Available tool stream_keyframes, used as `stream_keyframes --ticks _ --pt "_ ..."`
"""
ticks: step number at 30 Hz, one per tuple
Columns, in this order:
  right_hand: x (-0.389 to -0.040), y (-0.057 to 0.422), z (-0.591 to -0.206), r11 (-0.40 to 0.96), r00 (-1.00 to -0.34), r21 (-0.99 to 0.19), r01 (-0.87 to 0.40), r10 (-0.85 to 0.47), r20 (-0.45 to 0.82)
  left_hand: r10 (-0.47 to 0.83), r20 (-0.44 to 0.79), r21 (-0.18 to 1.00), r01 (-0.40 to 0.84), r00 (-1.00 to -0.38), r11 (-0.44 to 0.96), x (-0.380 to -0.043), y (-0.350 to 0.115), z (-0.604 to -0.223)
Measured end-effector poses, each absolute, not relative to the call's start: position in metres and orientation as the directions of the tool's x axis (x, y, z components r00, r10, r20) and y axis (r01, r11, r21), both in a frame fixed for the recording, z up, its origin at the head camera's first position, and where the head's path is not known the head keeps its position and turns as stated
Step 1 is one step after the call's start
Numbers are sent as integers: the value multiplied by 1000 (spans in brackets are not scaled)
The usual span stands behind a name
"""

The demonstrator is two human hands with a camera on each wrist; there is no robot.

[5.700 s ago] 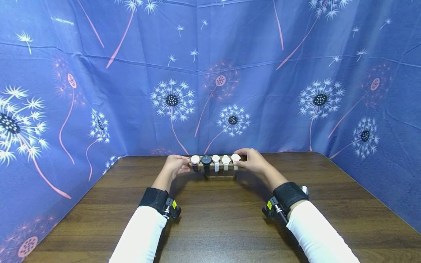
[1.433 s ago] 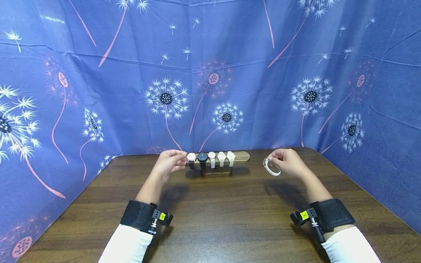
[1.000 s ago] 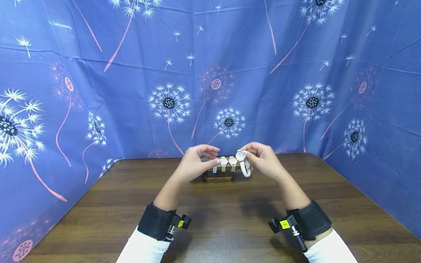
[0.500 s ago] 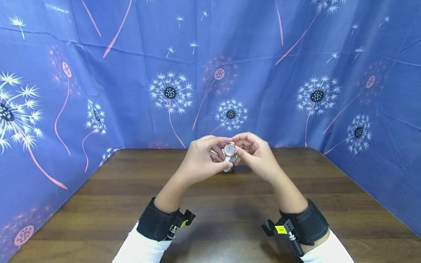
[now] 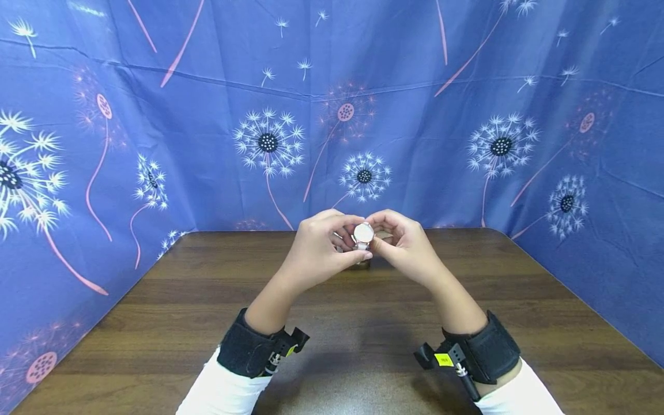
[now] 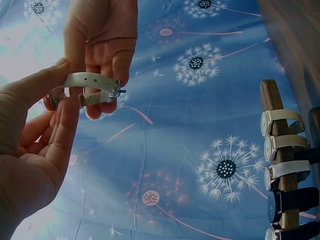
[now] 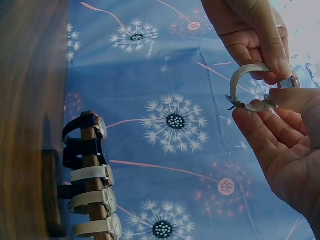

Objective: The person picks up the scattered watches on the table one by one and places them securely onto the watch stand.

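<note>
A wristwatch with a white strap and a round, pale face is up in the air between my two hands. My left hand pinches it from the left side, and my right hand holds it from the right with thumb and fingers. In the left wrist view the strap forms a buckled loop, its metal buckle facing away from the watch face. The right wrist view shows the same looped strap among the fingertips of both hands.
Behind the hands, mostly hidden in the head view, a wooden watch stand bears several watches: dark-strapped ones at one end, pale-strapped ones towards the other. It stands on the brown wooden table before a blue dandelion-print curtain.
The right hand took the watch from the stand's right end, held it out to the right, then brought it back to centre. The left hand left the stand and met it at the watch.
</note>
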State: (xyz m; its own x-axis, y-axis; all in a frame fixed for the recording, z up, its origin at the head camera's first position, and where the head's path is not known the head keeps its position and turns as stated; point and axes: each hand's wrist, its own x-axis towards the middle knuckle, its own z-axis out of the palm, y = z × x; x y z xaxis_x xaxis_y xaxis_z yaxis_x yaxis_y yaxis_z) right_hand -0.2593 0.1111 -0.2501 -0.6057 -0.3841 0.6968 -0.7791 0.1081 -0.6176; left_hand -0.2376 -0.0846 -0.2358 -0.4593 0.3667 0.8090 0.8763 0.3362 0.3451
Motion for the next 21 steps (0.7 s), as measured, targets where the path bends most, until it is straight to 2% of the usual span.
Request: stream_keyframes --ticks 3,9,12,18,21 --pt "-258 111 -249 113 -587 -597 -794 -395 706 364 828 298 885 -427 358 -239 -86 -236" --pt "-254 114 -246 97 -475 -480 -872 -407 781 357 865 210 900 -353 382 -240 -87 -235" --pt "-252 114 -245 92 -448 -455 -885 -429 785 348 875 193 902 -336 387 -240 -88 -236" --pt "-253 112 -245 232 -348 -269 -935 -443 826 351 883 163 904 -313 395 -241 -87 -237" --pt "-254 112 -245 275 -321 -217 -937 -427 845 364 887 128 908 -285 400 -241 -86 -237"
